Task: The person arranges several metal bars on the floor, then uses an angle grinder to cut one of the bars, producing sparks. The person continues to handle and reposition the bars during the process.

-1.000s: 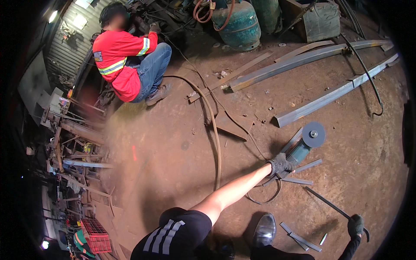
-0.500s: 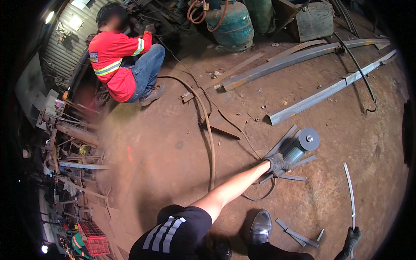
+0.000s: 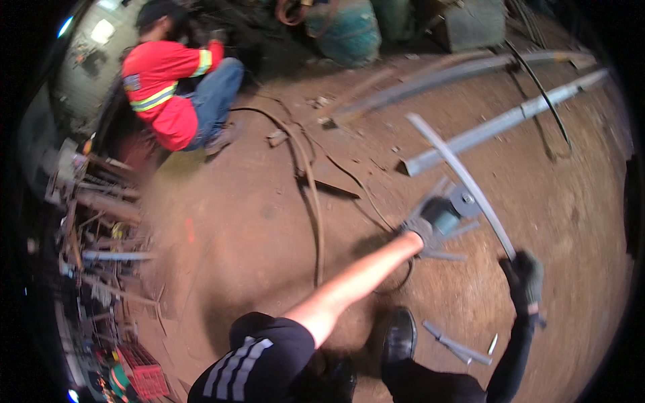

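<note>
My left hand [image 3: 418,231], in a dark glove, grips an angle grinder [image 3: 443,218] low over the ground, its grey disc [image 3: 463,200] turned upward. Several short grey metal bars [image 3: 447,256] lie on the floor under and beside the grinder. My right hand [image 3: 525,281], also gloved, is closed around the lower end of a long, thin metal strip [image 3: 463,176]. The strip slants up and to the left, passing in front of the disc; whether it touches the disc I cannot tell. The view is somewhat blurred.
A co-worker in a red jacket [image 3: 164,91] squats at the far left. A hose [image 3: 312,195] and a thin cable cross the floor. Long steel profiles [image 3: 497,127] and a teal gas cylinder [image 3: 344,30] are at the back. Short bars [image 3: 457,344] lie near my shoe [image 3: 400,336].
My right hand has risen from the lower right, swinging the strip up and left across the grinder. My left hand keeps its hold on the grinder. The whole view has shifted slightly.
</note>
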A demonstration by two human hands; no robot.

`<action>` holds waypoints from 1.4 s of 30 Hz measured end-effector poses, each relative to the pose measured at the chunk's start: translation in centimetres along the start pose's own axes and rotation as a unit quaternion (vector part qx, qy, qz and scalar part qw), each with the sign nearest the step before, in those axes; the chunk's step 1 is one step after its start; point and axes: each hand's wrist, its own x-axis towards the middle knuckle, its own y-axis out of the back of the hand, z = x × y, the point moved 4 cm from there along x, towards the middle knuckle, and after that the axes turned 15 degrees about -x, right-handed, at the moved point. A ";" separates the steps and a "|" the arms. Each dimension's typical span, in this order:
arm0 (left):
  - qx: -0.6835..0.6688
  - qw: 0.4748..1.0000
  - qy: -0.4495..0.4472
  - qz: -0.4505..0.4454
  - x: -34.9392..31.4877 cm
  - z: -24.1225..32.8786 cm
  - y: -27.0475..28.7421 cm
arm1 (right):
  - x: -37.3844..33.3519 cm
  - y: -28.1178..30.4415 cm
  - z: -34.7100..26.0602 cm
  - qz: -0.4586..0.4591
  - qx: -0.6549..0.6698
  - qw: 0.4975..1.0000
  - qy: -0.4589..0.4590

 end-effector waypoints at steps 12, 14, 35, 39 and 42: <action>0.401 0.873 -0.238 0.142 -5.6 1.3 15.6 | 7.2 -4.8 -9.5 -0.012 -0.081 0.991 0.104; 0.263 0.952 0.054 -0.149 -4.8 -2.1 15.3 | 6.9 -4.8 -10.8 -0.052 -0.071 0.991 0.102; -0.029 0.923 0.144 -0.355 -30.3 -5.4 -6.1 | -18.5 -12.4 -12.7 -0.551 -0.086 0.829 -0.032; -0.019 0.910 -0.013 -0.414 -37.4 -9.2 -15.1 | -19.8 -14.8 -10.9 -0.579 -0.047 0.811 -0.070; -0.068 0.896 0.101 -0.427 -36.5 -8.4 -15.0 | -19.5 -14.3 -10.4 -0.590 -0.065 0.803 -0.050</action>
